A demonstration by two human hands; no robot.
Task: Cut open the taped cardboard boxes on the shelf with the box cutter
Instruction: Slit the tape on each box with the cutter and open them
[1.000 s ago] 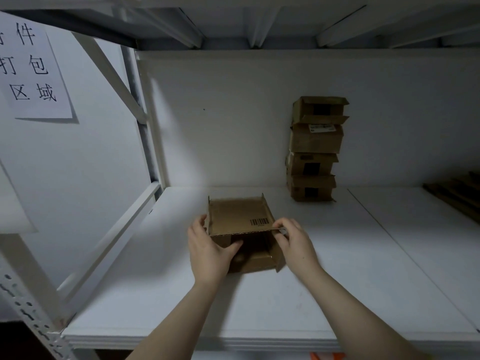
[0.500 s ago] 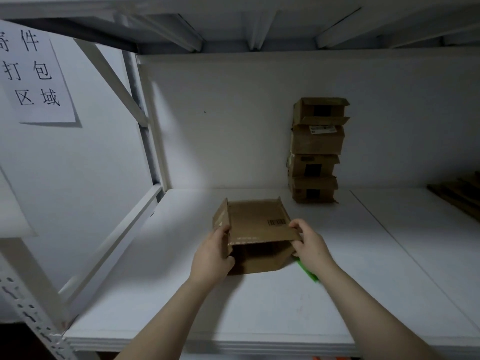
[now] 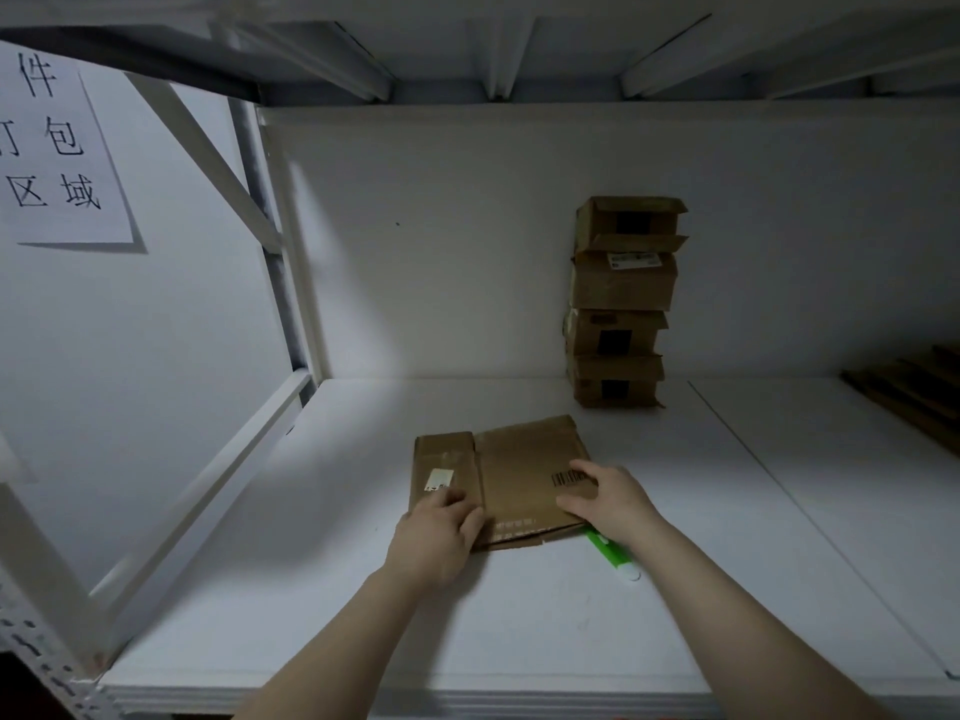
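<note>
A flattened cardboard box [image 3: 514,470] lies on the white shelf [image 3: 519,615] in front of me. My left hand [image 3: 439,532] presses on its near left panel beside a small white label. My right hand [image 3: 610,498] presses with spread fingers on the right panel, partly covering a barcode. A green box cutter [image 3: 610,553] lies on the shelf just under my right wrist, partly hidden by it. Neither hand holds the cutter.
A stack of several small cardboard boxes [image 3: 621,304] stands against the back wall to the right. Brown flat pieces [image 3: 914,392] lie at the far right. A paper sign [image 3: 57,158] hangs on the left wall by the shelf's diagonal brace [image 3: 208,148].
The box stood open and upright between my hands; now it is folded down flat on the shelf, with both hands pressing on top. The green cutter has come into view.
</note>
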